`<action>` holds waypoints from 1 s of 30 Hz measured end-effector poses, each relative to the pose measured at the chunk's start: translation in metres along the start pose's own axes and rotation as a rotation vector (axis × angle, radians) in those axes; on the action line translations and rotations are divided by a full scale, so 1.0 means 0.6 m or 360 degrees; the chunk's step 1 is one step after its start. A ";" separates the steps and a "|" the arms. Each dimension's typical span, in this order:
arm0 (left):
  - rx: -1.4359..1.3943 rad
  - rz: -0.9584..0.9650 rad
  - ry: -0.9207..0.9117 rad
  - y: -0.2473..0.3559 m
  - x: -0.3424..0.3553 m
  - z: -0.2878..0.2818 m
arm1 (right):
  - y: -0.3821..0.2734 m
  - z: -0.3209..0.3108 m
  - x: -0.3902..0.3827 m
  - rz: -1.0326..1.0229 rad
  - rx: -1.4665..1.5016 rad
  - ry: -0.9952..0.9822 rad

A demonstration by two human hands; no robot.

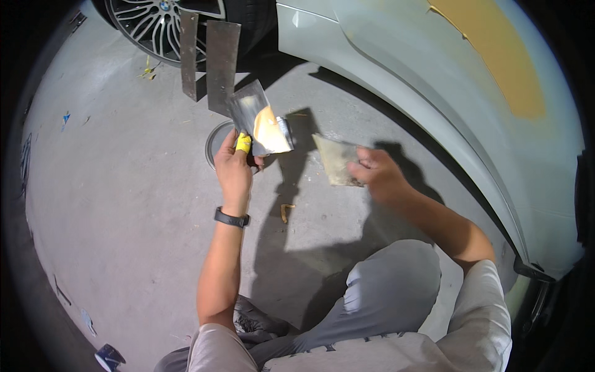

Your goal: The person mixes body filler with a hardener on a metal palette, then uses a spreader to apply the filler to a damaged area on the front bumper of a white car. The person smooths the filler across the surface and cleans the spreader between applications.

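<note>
A car wheel [162, 25] sits at eleven o'clock, two metal sheets [214, 62] leaning beside it; a yellow-patched car fender [471, 80] fills two o'clock.

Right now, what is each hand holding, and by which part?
Left hand: metal mixing plate bearing yellow filler, held at its lower edge. Right hand: thin spreader blade, gripped at its right edge.

Car panel [434, 93] right of hands; wheel [161, 25] behind.

Two spreaders [257, 118] [336, 160], two metal strips [189, 56] [222, 67], perhaps one wheel [162, 22].
</note>
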State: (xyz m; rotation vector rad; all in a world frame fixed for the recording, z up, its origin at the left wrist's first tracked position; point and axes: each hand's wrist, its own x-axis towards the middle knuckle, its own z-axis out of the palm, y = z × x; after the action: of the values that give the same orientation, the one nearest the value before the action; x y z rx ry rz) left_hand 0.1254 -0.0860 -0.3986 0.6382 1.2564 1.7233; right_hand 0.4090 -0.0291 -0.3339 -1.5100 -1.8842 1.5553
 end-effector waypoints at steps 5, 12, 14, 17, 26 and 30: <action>0.1565 0.0037 -0.0015 -0.028 0.063 -0.136 | 0.042 -0.019 -0.011 0.0136 0.0084 -0.0032; 0.2484 0.0719 0.0237 -0.004 0.089 -0.152 | 0.085 -0.003 -0.028 0.0201 0.0274 0.0054; 0.2019 0.0474 0.0209 0.005 0.160 -0.135 | 0.093 -0.015 -0.031 0.0208 0.0422 0.0051; 0.1234 0.0360 0.0299 0.022 0.324 -0.103 | 0.084 -0.047 -0.057 0.0382 0.0357 0.0099; 0.0239 -0.0235 -0.0048 0.048 0.447 -0.068 | -0.049 -0.123 -0.181 0.0097 0.0214 0.0313; -0.0026 -0.0278 -0.0111 0.092 0.334 -0.061 | -0.070 -0.119 -0.165 0.0027 0.0162 0.0456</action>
State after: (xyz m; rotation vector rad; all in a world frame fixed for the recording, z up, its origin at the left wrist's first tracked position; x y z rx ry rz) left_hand -0.0194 0.0664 -0.3782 0.5573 1.2112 1.5533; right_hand 0.4809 -0.0653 -0.2331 -1.6092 -1.6136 1.3361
